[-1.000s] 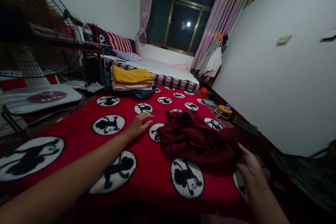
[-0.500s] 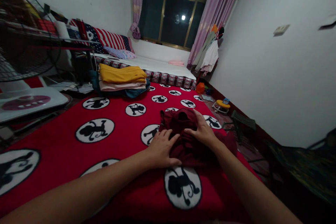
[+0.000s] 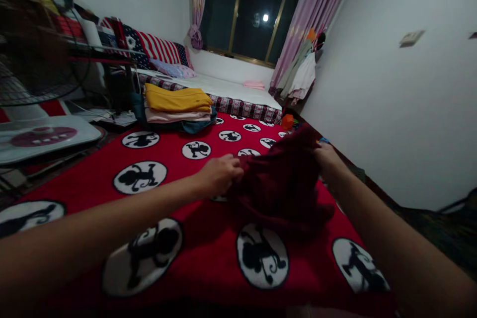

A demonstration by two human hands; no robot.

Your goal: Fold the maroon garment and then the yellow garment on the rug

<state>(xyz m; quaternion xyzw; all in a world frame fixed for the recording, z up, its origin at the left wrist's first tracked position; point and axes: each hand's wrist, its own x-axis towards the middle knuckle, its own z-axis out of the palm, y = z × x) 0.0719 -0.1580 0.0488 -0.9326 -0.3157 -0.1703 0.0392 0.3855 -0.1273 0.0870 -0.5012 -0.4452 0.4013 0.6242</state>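
A dark maroon garment hangs between my two hands, blurred by motion and partly lifted off the red blanket. Its exact kind does not show. My left hand is closed on the garment's left edge, low over the blanket. On the opposite side my right hand grips the upper right part, held higher. The lower folds of the cloth hang near or on the blanket.
Folded clothes, mustard on top, sit at the blanket's far left. An electric fan stands at left beside a cluttered table. Behind lies a bed under the window. Hanging clothes are by the right wall.
Both hands lay on the garment with fingers apart; now they are closed on it. The garment has been raised and spread, with the right hand moved right and up.
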